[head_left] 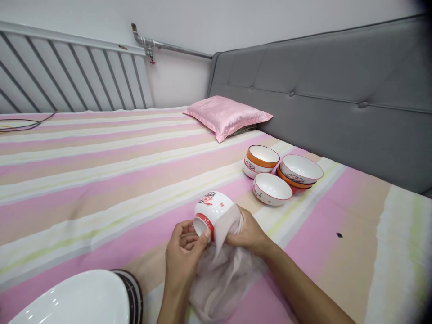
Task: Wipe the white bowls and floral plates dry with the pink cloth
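Observation:
A white bowl [212, 208] with a red foot ring and a printed figure is held tilted on its side above the bed. My left hand [186, 245] grips it by the foot, thumb on the ring and fingers curled beneath. At the rim side, my right hand [249, 231] is closed on a greyish-pink cloth [221, 274] pressed against the bowl. The cloth hangs down between my forearms, its lower part blurred. The right fingertips are hidden behind the cloth and bowl.
Beyond my right hand stand stacked orange and white bowls [261, 157], a second stack [301, 170] and a single white bowl [272, 188]. White plates [77, 297] sit at the lower left. A pink pillow [226, 114] lies by the grey headboard [320, 85].

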Demonstrator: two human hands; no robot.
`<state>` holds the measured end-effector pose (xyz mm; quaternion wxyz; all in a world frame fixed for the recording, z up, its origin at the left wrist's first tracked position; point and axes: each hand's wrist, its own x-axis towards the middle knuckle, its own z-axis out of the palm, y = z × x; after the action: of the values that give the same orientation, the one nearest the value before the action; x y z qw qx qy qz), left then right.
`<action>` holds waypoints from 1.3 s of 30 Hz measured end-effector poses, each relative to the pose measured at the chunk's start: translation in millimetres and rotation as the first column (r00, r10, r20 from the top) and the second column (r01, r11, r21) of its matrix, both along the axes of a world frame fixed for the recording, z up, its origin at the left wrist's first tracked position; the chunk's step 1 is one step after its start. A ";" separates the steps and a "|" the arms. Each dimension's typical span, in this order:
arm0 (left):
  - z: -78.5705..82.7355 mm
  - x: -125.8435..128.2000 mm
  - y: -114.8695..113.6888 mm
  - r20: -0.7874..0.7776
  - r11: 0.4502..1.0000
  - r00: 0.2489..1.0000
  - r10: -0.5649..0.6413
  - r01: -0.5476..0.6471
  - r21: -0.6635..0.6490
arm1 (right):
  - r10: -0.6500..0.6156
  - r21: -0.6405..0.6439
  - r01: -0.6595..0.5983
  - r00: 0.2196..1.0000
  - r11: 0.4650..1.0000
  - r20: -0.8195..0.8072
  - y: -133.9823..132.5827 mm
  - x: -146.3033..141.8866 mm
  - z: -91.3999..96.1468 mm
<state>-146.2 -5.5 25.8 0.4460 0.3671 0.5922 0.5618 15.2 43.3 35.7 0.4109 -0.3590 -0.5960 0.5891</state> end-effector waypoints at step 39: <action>0.6 4.6 -0.2 -0.043 0.995 0.995 0.085 -0.082 0.048 | 0.007 0.076 -0.015 0.995 0.997 0.099 3.6 -2.3 -13.9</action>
<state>-141.6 -5.7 26.4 0.4000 0.3648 0.6039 0.5850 12.9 46.9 21.8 0.3911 -0.3685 -0.6396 0.5497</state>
